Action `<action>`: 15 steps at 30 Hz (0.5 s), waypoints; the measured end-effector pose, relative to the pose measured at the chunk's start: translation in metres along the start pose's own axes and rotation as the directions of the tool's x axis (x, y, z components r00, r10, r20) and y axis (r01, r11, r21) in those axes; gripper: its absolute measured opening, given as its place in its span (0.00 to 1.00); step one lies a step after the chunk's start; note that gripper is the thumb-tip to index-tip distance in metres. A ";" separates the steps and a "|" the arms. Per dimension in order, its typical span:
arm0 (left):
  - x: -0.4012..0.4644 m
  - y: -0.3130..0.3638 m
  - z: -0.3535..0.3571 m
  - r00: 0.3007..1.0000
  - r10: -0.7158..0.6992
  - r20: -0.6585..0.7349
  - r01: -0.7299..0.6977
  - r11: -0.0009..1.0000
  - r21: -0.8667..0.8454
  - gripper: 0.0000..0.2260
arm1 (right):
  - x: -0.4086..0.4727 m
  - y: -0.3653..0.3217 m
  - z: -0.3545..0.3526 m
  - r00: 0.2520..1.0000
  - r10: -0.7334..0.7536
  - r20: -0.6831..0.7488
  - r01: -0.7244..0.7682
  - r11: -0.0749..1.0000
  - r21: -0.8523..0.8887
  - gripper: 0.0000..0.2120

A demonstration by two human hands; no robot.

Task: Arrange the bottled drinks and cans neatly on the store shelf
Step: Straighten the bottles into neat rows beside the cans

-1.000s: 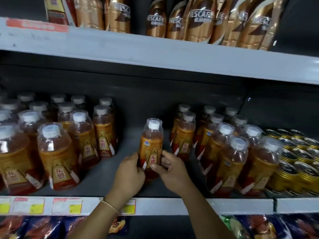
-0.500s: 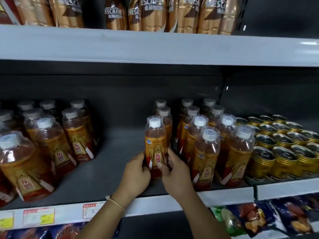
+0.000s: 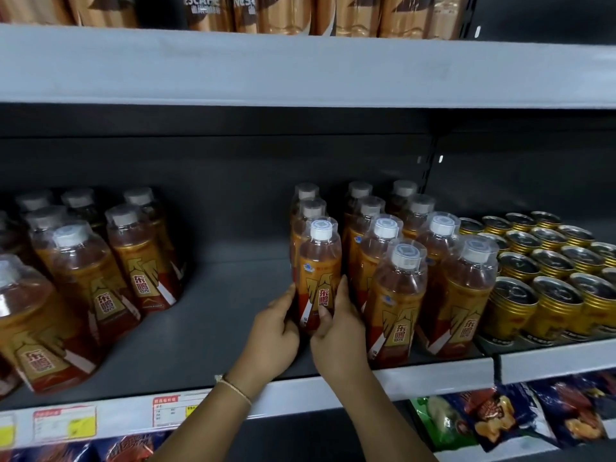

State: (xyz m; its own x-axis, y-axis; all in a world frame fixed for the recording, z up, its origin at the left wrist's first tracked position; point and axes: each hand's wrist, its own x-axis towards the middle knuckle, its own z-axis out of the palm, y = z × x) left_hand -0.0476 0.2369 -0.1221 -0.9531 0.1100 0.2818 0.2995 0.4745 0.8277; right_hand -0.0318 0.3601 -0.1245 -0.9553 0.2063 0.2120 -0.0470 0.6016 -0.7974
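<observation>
1. Grey metal, the shelf (image 3: 213, 331) carries everything: a loose cluster of amber bottles (image 3: 100, 278) toward its left end, a tidier block of bottles (image 3: 416, 271) right of centre, and gold cans (image 3: 550, 275) in rows at its right end. A bare stretch of shelf lies between the two bottle groups.
2. Amber with a white cap, the held bottle (image 3: 319, 278) stands upright at the left side of the right-hand block, in front of two bottles in the same file, a little back from the front edge.
3. The left hand (image 3: 275, 331) and right hand (image 3: 336, 325) each have their grip round the bottle's lower body, one on either side, thumbs on the label.
4. The step in hand looks like seating this bottle at the head of its file.
5. Next, I judge, it needs squaring with its neighbours, label forward, then letting go and reaching for the left-end cluster.
</observation>
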 end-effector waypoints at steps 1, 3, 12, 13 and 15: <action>0.000 -0.001 0.000 1.000 -0.002 0.004 0.002 1.000 -0.006 0.30 | 0.000 0.000 0.000 1.000 0.001 0.000 -0.001 1.000 0.001 0.35; 0.000 -0.002 0.000 1.000 -0.003 0.011 0.003 1.000 -0.010 0.30 | -0.001 -0.001 0.001 1.000 0.001 -0.003 -0.001 1.000 0.011 0.34; -0.001 0.001 0.001 0.999 0.030 -0.029 -0.029 0.999 0.046 0.30 | -0.006 0.001 0.005 0.998 -0.019 -0.054 0.021 0.999 0.026 0.34; -0.003 0.003 0.000 0.999 0.034 -0.041 -0.032 0.998 0.056 0.29 | -0.008 0.000 0.006 0.996 -0.036 -0.077 0.038 0.999 0.023 0.34; -0.005 0.006 0.000 0.995 0.046 -0.085 -0.039 0.995 0.090 0.28 | -0.015 -0.002 0.007 0.985 -0.108 -0.137 0.112 0.993 0.021 0.33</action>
State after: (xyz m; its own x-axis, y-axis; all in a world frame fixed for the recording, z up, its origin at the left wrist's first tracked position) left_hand -0.0410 0.2393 -0.1183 -0.9312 0.0576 0.3598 0.3310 0.5466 0.7692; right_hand -0.0197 0.3508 -0.1300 -0.8954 0.2439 0.3725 -0.1600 0.6044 -0.7804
